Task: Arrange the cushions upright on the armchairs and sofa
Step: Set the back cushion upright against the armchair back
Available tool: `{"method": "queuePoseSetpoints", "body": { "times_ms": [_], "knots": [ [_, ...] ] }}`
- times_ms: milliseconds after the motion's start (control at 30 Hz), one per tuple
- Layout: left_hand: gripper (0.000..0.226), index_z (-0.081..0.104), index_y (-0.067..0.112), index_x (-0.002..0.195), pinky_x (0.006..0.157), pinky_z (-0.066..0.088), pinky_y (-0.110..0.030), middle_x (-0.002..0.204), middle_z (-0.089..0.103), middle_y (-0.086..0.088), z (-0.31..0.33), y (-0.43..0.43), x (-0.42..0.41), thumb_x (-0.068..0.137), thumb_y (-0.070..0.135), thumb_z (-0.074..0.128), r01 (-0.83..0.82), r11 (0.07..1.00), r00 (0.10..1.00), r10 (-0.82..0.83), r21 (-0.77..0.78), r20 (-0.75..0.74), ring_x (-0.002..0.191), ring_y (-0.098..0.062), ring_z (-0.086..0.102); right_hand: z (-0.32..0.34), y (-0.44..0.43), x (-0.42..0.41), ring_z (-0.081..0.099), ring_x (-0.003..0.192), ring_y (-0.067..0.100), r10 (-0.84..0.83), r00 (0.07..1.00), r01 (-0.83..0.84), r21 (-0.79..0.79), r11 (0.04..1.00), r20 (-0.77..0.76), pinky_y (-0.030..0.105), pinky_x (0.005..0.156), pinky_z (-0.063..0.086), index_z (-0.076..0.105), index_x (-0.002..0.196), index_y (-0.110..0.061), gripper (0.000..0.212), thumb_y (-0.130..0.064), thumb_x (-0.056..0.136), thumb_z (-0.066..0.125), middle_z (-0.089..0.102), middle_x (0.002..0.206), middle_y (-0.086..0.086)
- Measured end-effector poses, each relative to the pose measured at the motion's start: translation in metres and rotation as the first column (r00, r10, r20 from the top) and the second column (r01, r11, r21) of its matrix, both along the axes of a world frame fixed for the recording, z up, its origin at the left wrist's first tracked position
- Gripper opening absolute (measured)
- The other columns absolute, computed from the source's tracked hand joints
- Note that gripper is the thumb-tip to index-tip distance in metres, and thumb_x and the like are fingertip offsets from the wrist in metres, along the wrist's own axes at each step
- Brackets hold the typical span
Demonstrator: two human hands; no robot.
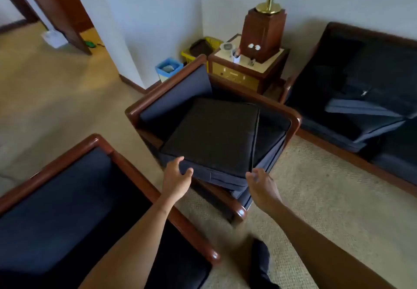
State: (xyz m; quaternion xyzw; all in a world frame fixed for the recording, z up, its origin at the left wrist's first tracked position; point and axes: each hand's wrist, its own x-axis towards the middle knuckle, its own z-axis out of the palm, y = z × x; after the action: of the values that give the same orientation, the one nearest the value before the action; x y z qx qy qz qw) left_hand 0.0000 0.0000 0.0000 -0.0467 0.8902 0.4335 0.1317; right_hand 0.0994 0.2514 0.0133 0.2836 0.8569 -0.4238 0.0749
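Dark cushion [214, 135] flat on armchair [295, 122], left hand [176, 176] & right hand [261, 184] spread at front edge, grip unclear

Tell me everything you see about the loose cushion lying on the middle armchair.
The cushion is square, dark, fabric-covered with piped edges. It lies flat, not upright, skewed on the seat of the wood-framed armchair, its near edge overhanging the front. The left hand and right hand are open at its near corners, about touching it.

Both hands open, fingers curled: left [175, 177], right [261, 187].
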Motion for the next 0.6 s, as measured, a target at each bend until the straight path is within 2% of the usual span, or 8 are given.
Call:
{"method": "queuePoseSetpoints", "body": {
  "times_ms": [67,167,300,367,433,500,533,600],
  "knots": [
    [0.065,0.046,0.016,0.159,0.122,0.040,-0.043,0.163,0.045,-0.011,-0.016,0.012,-0.019,0.102,0.034,0.070,-0.137,0.991,0.990,0.137,0.005,0.037,0.151,-0.028,0.043,-0.018,0.017,-0.028,0.057,0.125,0.033,-0.036,0.999,0.037,-0.017,0.999,0.034,0.045,0.101,0.049,0.050,0.145,-0.014,0.052,-0.047,0.105,0.045,0.055,0.144,0.016],
    [0.081,0.036,0.015,0.165,0.126,0.036,-0.047,0.170,0.035,-0.011,-0.036,0.021,-0.035,0.100,0.044,0.073,-0.310,0.951,0.946,0.308,0.004,0.106,0.157,-0.031,0.035,-0.046,0.032,-0.057,0.048,0.133,0.037,-0.025,0.993,0.033,-0.065,0.997,0.119,0.047,0.104,0.042,0.041,0.153,-0.011,0.056,-0.043,0.107,0.045,0.044,0.150,0.021],
    [0.102,0.013,0.031,0.171,0.125,0.037,-0.054,0.177,0.016,-0.009,-0.054,0.024,-0.058,0.094,0.058,0.074,-0.435,0.900,0.892,0.428,0.023,0.147,0.160,-0.036,0.028,-0.086,0.049,-0.082,0.038,0.145,0.040,-0.086,0.984,0.111,-0.164,0.980,0.156,0.049,0.111,0.038,0.026,0.160,-0.006,0.072,-0.048,0.106,0.049,0.033,0.161,0.022],
    [0.107,0.005,0.037,0.171,0.124,0.039,-0.054,0.177,0.013,-0.010,-0.067,0.020,-0.070,0.093,0.058,0.076,-0.480,0.875,0.871,0.467,0.065,0.156,0.159,-0.037,0.030,-0.108,0.055,-0.089,0.044,0.141,0.041,-0.153,0.963,0.211,-0.266,0.941,0.223,0.051,0.111,0.043,0.024,0.161,-0.011,0.079,-0.057,0.102,0.050,0.038,0.160,0.021],
    [0.109,0.005,0.042,0.169,0.123,0.040,-0.052,0.176,0.017,-0.010,-0.076,0.016,-0.083,0.091,0.059,0.078,-0.526,0.843,0.847,0.507,0.110,0.159,0.158,-0.037,0.033,-0.126,0.058,-0.095,0.053,0.131,0.038,-0.189,0.918,0.329,-0.407,0.852,0.347,0.058,0.099,0.054,0.029,0.159,-0.024,0.085,-0.074,0.094,0.050,0.047,0.152,0.013],
    [0.109,0.008,0.042,0.168,0.125,0.037,-0.049,0.174,0.025,-0.008,-0.084,0.009,-0.096,0.089,0.059,0.080,-0.583,0.788,0.811,0.549,0.199,0.201,0.156,-0.033,0.035,-0.139,0.060,-0.099,0.055,0.129,0.034,-0.213,0.873,0.450,-0.553,0.702,0.440,0.059,0.087,0.060,0.041,0.151,-0.033,0.086,-0.084,0.083,0.055,0.051,0.147,0.003],
    [0.107,0.013,0.041,0.168,0.125,0.037,-0.048,0.172,0.032,-0.007,-0.086,0.006,-0.102,0.088,0.057,0.082,-0.623,0.741,0.782,0.578,0.253,0.233,0.154,-0.030,0.039,-0.143,0.061,-0.100,0.054,0.131,0.032,-0.227,0.859,0.488,-0.598,0.636,0.459,0.061,0.090,0.059,0.045,0.148,-0.034,0.084,-0.084,0.082,0.059,0.052,0.146,-0.001],
    [0.092,0.037,0.036,0.160,0.121,0.044,-0.053,0.154,0.057,-0.001,-0.087,0.000,-0.111,0.084,0.048,0.088,-0.693,0.626,0.721,0.614,0.358,0.320,0.141,-0.025,0.056,-0.146,0.062,-0.100,0.053,0.134,0.029,-0.233,0.859,0.501,-0.658,0.562,0.455,0.062,0.100,0.054,0.049,0.145,-0.033,0.079,-0.078,0.082,0.066,0.054,0.146,-0.005]
  ]
}}
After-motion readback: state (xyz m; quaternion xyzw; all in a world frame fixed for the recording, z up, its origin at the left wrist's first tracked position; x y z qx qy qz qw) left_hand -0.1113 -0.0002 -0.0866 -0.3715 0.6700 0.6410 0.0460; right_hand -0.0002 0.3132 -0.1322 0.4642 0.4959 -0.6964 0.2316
